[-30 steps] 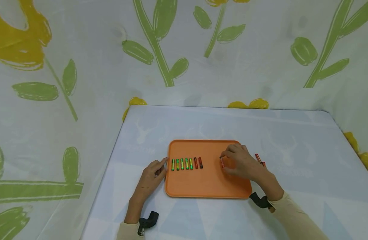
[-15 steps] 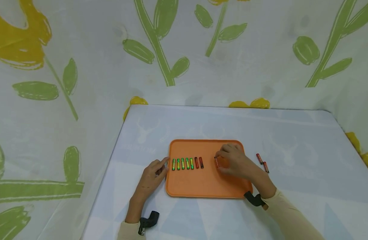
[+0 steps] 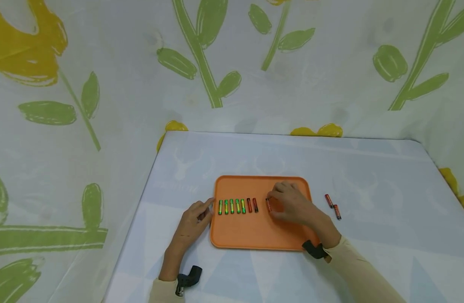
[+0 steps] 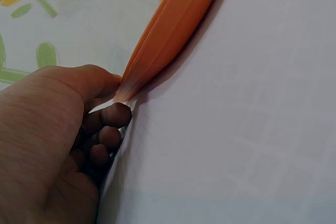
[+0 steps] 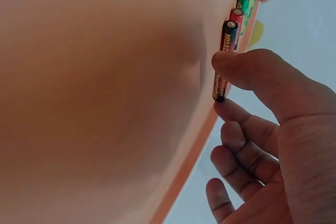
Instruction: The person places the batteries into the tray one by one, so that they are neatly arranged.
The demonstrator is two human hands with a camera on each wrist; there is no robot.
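My right hand [image 3: 290,204] pinches a red-and-black battery [image 5: 227,40] by its ends, thumb at one side and index finger at the other, low over the orange tray [image 3: 254,235]. Left of it, a row of upright-lying batteries fills the tray's middle: several green ones [image 3: 232,206], then two red ones [image 3: 255,205] at the row's right end. A gap separates the held battery from that row. At the tray's left edge my left hand [image 3: 192,223] holds the rim [image 4: 157,40] between thumb and index finger, its other fingers curled below.
Two more red batteries [image 3: 328,200] lie end to end on the pale patterned tabletop [image 3: 387,202], right of the tray. Behind the table hangs a flower-print cloth [image 3: 232,113]. Each wrist carries a black camera mount [image 3: 190,276].
My right hand has slid left across the tray with the battery, closer to the row. The two loose batteries at the right have come fully into sight. My left hand stays at the rim.
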